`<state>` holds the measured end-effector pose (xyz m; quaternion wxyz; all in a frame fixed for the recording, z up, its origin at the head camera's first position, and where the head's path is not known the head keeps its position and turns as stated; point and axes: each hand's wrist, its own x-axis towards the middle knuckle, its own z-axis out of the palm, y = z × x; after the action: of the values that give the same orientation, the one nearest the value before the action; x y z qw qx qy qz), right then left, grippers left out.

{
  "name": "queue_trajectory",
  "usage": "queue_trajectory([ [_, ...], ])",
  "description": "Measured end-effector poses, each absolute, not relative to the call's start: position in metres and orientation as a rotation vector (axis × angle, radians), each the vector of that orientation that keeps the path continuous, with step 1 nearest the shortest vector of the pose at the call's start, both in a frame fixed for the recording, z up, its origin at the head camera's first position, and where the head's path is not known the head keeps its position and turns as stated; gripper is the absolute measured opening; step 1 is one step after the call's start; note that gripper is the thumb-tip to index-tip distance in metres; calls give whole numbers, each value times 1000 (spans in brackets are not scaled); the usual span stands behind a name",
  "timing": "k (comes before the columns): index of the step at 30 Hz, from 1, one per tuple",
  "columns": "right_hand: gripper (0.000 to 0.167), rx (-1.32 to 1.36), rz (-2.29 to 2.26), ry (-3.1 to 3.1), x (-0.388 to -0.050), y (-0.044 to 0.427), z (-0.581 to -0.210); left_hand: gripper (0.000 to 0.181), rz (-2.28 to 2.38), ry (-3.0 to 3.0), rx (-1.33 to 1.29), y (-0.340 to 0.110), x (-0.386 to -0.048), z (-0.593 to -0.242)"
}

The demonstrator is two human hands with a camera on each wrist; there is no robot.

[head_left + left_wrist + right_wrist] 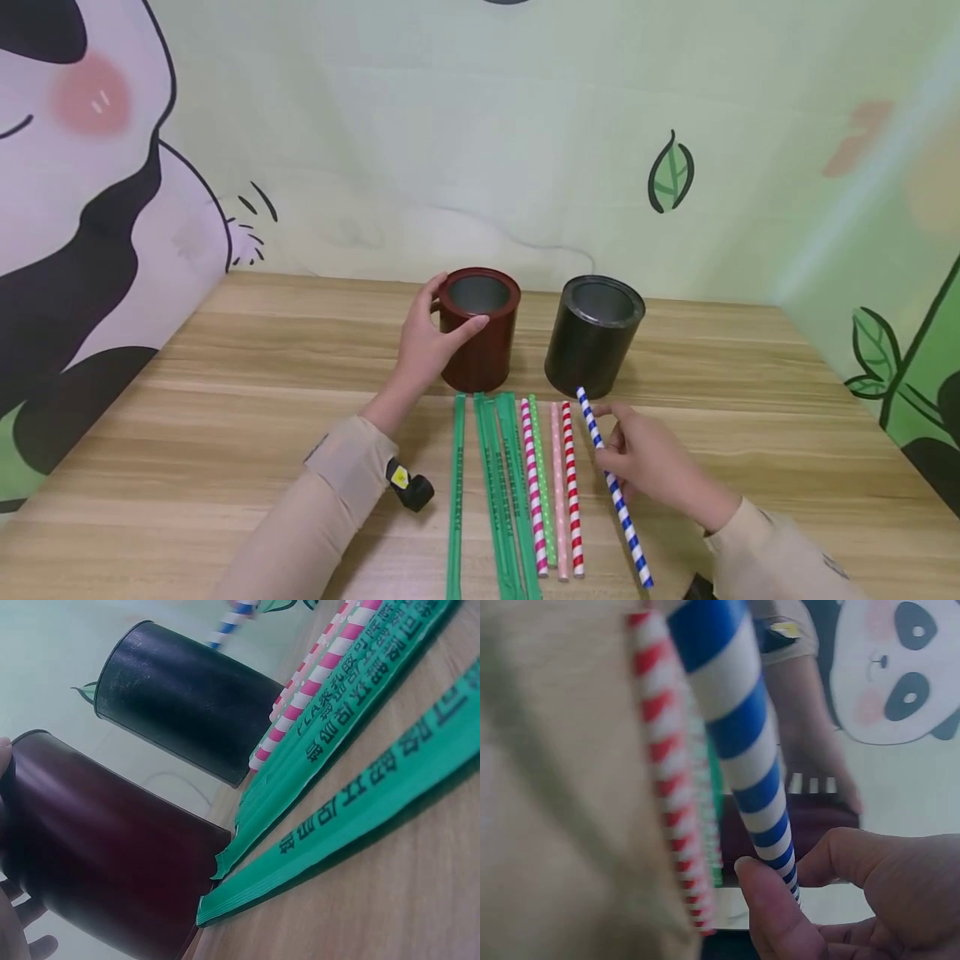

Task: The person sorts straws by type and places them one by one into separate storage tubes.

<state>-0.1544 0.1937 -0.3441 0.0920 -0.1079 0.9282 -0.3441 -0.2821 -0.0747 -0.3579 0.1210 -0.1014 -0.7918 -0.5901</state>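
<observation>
A blue-and-white striped paper straw (pixel 617 500) is pinched between the thumb and fingers of my right hand (pixel 648 458). It slants over the table, its far end in front of the black cylindrical container (pixel 592 342). My left hand (pixel 431 333) grips the dark red container (pixel 480 358) near its rim, thumb on the near side and fingers behind. In the left wrist view, the dark red container (pixel 105 847) stands beside the black one (pixel 184 697). The right wrist view shows the thumb against the striped straw (pixel 750 772).
Between the hands lie several green wrapped straws (pixel 456 500), a pink-striped straw (pixel 534 492), a green dotted straw (pixel 542 475), a pink dotted straw (pixel 559 500) and a red-striped straw (pixel 573 492). A printed cloth (pixel 450 150) hangs behind the wooden table (pixel 247 375).
</observation>
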Motion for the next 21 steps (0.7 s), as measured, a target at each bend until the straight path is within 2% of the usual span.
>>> queue_trajectory([
  [11,52,-557,-1326,2742,-189,196,-281,85,-1708,-2304,-309,-75,-282,-359],
  [21,50,-515,-1589,2955,-244,167,-226,85,-1701,-2305,-286,-75,-282,-359],
])
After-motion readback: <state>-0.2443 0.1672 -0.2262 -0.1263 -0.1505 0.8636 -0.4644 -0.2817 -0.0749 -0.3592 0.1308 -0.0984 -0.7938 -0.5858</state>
